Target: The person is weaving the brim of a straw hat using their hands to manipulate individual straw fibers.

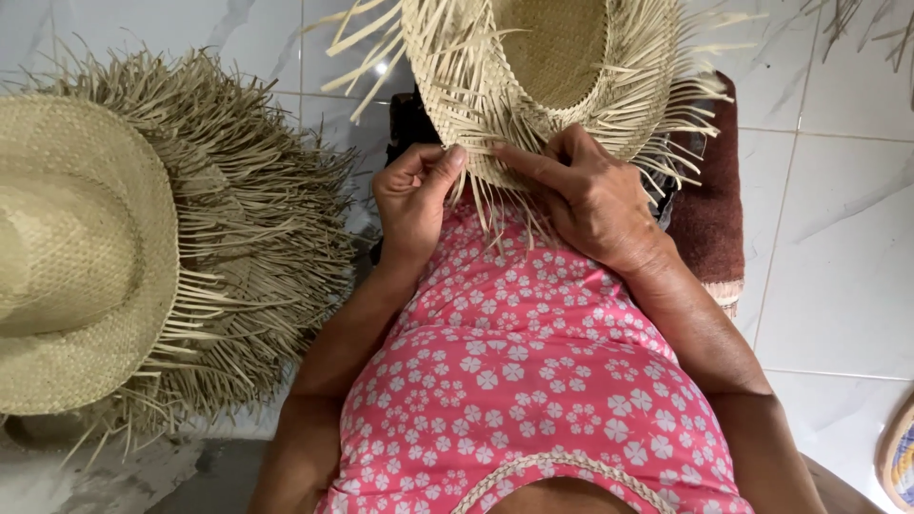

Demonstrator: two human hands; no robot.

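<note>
Head view: we look down at both hands working the near brim of a half-woven straw hat [552, 57] held over our lap. Our left hand [414, 195] pinches loose straw strands [495, 214] at the brim edge; our right hand [586, 195] presses fingers flat on the weave. A stack of fringed straw hats [114, 247] sits to the left on the tiled floor [838, 238].
</note>
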